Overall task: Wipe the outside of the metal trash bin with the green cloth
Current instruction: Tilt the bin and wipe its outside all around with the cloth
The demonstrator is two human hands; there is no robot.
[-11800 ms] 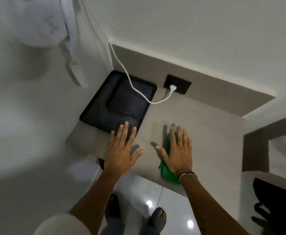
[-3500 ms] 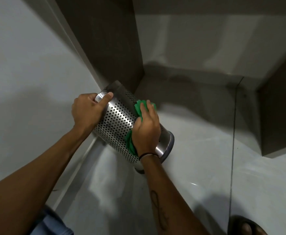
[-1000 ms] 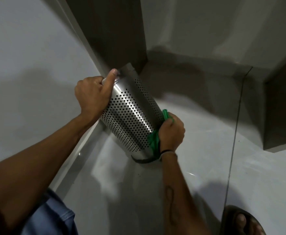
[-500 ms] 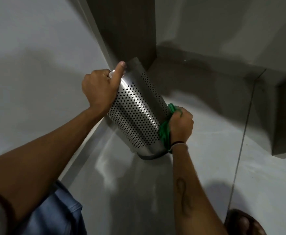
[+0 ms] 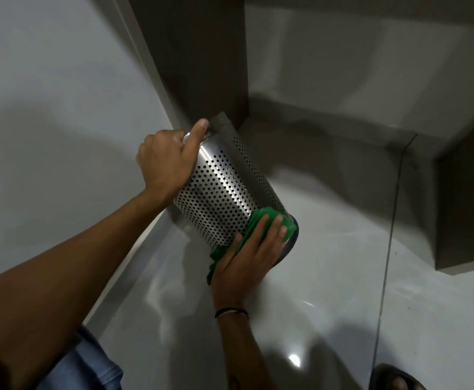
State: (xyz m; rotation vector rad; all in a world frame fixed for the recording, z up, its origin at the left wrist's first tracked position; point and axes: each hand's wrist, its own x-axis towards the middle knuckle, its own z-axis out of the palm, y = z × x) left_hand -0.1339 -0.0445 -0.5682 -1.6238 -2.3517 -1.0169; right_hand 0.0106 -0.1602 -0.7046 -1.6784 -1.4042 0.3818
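Observation:
The perforated metal trash bin (image 5: 224,190) is tilted, its rim up and left and its base low and right near the glossy floor. My left hand (image 5: 165,161) grips the rim, thumb along the top edge. My right hand (image 5: 247,257) lies flat across the bin's lower end and presses the green cloth (image 5: 269,220) against it. The cloth bunches out above my fingers and below my palm. The bin's base is mostly hidden by my right hand and the cloth.
A pale wall (image 5: 47,108) runs along the left with a skirting strip at its foot. A dark brown panel (image 5: 202,60) stands right behind the bin. Another brown block (image 5: 466,209) juts out at the right. A sandalled foot (image 5: 396,380) shows at the bottom right.
My right hand has swung with the cloth from the bin's right side round onto its near lower end, fingers now spread flat. The left hand keeps its grip on the rim.

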